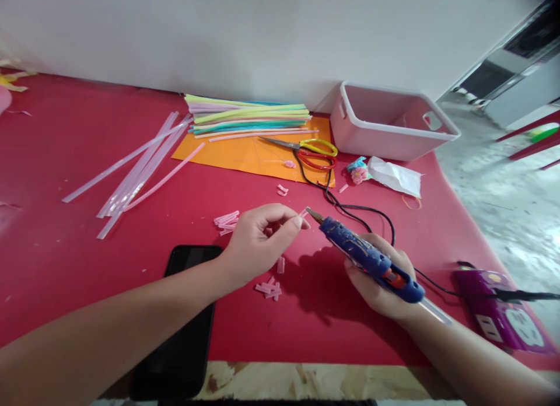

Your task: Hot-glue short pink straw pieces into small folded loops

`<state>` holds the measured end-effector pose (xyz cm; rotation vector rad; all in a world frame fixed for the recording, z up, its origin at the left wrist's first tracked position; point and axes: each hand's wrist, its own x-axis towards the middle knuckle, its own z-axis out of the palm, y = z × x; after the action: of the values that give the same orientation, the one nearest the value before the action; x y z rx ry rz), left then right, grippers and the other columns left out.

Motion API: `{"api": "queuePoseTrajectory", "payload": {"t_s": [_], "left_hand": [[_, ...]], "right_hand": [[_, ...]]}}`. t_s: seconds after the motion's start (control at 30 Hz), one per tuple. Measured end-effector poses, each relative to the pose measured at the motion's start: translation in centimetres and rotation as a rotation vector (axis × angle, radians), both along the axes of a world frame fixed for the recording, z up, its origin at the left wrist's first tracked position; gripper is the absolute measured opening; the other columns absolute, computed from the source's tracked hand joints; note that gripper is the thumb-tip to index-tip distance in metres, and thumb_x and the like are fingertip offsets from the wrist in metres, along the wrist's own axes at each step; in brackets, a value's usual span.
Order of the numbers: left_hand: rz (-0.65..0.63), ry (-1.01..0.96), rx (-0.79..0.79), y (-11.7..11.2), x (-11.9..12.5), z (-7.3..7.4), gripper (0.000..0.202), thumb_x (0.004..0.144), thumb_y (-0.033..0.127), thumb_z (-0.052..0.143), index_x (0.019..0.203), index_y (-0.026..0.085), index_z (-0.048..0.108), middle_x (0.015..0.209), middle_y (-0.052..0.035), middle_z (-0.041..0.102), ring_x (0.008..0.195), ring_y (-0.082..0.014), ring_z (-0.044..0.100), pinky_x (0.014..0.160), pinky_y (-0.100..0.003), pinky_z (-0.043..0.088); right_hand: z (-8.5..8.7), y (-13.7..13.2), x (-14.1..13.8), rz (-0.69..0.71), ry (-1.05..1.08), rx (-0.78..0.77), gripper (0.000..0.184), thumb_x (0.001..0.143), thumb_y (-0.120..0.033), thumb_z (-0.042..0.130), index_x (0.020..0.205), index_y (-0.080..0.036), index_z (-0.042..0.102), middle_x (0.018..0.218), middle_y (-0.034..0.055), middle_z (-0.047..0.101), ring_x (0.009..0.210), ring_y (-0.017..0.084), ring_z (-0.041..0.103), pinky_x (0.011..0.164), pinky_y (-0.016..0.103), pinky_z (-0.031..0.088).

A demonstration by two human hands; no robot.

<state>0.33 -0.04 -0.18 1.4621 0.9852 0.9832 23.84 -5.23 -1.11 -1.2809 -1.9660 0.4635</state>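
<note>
Between thumb and fingertips, my left hand point(262, 240) pinches a small pink piece of pipe cleaner point(304, 212). My right hand point(385, 277) is wrapped round a blue hot glue gun point(359, 245), a clear glue stick point(436, 311) poking from its back end. The gun's nozzle meets or nearly meets the end of the pink piece. Short cut pink pieces point(226, 221) lie left of my left hand, and more cut pieces point(269, 289) lie below it. A curled pink piece point(282, 190) sits just beyond.
Scissors point(280, 142) rest on an orange sheet point(245, 158) beside bundled coloured pipe cleaners point(254, 117). Clear glue sticks point(144, 172) lie left, a black phone point(175, 342) near the front. A pink bin point(385, 135), small flowers point(359, 174), black cord point(350, 206) and purple power strip point(494, 307) are right.
</note>
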Motion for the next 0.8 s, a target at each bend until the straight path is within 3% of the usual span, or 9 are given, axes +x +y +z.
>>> {"api": "queuePoseTrajectory", "payload": {"t_s": [0.5, 0.67, 0.8], "left_hand": [[0.000, -0.009, 0.061, 0.14, 0.14, -0.12, 0.022, 0.093, 0.030, 0.058, 0.085, 0.015, 0.072, 0.081, -0.0043, 0.071, 0.076, -0.0156, 0.067, 0.066, -0.025, 0.058], [-0.010, -0.008, 0.066, 0.12, 0.06, -0.09, 0.021, 0.092, 0.030, 0.059, 0.084, 0.015, 0.071, 0.078, -0.0030, 0.068, 0.070, -0.0140, 0.066, 0.057, -0.022, 0.053], [-0.005, 0.002, 0.068, 0.16, 0.01, -0.16, 0.022, 0.093, 0.031, 0.059, 0.086, 0.015, 0.071, 0.080, -0.0039, 0.069, 0.072, -0.0146, 0.067, 0.062, -0.023, 0.056]], "right_hand": [[-0.11, 0.02, 0.10, -0.013, -0.010, -0.016, 0.024, 0.075, -0.012, 0.060, 0.094, -0.026, 0.059, 0.057, -0.0073, 0.061, 0.036, 0.009, 0.049, 0.038, 0.020, 0.039], [0.04, 0.05, 0.11, -0.002, -0.006, -0.011, 0.026, 0.074, -0.012, 0.061, 0.096, -0.026, 0.059, 0.058, -0.0074, 0.063, 0.038, 0.009, 0.052, 0.040, 0.020, 0.041], [0.12, 0.07, 0.04, -0.004, -0.016, -0.010, 0.024, 0.075, -0.012, 0.061, 0.095, -0.025, 0.059, 0.058, -0.0075, 0.063, 0.038, 0.009, 0.051, 0.039, 0.019, 0.040]]}}
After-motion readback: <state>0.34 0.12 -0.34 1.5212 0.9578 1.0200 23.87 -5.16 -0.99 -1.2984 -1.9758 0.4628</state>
